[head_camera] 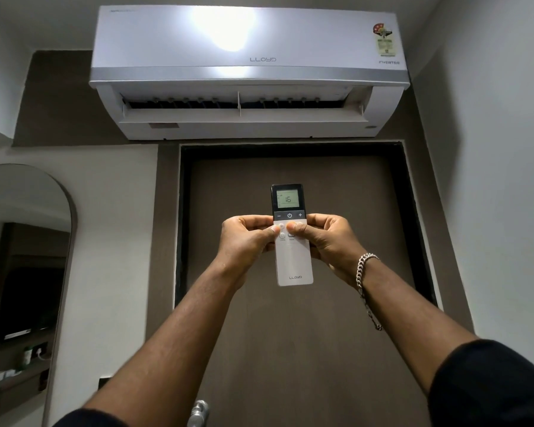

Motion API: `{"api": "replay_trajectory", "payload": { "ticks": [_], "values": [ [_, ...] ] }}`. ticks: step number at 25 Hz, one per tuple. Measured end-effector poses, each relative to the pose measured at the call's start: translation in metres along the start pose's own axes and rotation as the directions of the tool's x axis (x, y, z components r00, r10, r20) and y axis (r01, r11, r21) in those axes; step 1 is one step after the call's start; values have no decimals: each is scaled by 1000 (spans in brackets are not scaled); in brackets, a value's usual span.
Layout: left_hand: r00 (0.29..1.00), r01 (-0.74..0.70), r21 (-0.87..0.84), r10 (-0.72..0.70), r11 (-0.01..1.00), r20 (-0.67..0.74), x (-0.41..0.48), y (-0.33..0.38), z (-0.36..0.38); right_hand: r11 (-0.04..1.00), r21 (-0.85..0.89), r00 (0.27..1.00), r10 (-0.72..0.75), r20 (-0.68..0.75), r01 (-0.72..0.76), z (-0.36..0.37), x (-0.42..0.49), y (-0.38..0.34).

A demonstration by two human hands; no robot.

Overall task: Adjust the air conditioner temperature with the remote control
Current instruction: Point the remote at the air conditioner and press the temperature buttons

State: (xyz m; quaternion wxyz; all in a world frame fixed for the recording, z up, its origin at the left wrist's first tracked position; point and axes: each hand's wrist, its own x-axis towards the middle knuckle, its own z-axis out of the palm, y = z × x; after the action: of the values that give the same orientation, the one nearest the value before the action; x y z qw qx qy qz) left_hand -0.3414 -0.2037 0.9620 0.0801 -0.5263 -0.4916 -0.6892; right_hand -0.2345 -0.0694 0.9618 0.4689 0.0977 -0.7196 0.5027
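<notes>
A slim white remote control point(293, 260) with a dark top is held upright in front of me, pointed up at the white Lloyd air conditioner point(247, 72) mounted high on the wall. Its small screen reads 16. My left hand point(247, 241) grips the remote's left side, thumb resting on the round buttons below the minus key. My right hand point(327, 238) grips the right side, thumb on the buttons below the power key. The air conditioner's louvre hangs open.
A brown door point(305, 334) with a dark frame stands straight ahead below the unit, its metal handle point(199, 411) at the bottom. An arched mirror point(25, 257) is on the left wall. A chain bracelet point(364, 272) circles my right wrist.
</notes>
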Motion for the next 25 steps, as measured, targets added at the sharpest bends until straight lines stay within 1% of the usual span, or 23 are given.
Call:
{"api": "replay_trajectory", "payload": {
  "ticks": [2,5,8,13,16,25],
  "values": [
    [1000,7,7,-7,1000,-7,0,1,0,1000,9,1000,-6,0,6,1,-1,0],
    [998,16,14,-15,1000,-57,1,3,2,999,36,1000,3,-7,-3,2,-2,0],
    [996,12,52,-7,999,-90,2,3,3,1000,9,1000,22,-9,-22,5,-4,1],
    [995,6,71,1,997,-97,0,4,7,997,47,995,69,-67,-66,7,-5,0],
    [995,5,58,0,998,-98,0,6,9,996,20,992,83,-96,-81,8,-6,-5],
    [998,-3,56,7,998,-67,-3,10,9,996,-7,990,85,-116,-86,9,-10,-16]
  ]
}}
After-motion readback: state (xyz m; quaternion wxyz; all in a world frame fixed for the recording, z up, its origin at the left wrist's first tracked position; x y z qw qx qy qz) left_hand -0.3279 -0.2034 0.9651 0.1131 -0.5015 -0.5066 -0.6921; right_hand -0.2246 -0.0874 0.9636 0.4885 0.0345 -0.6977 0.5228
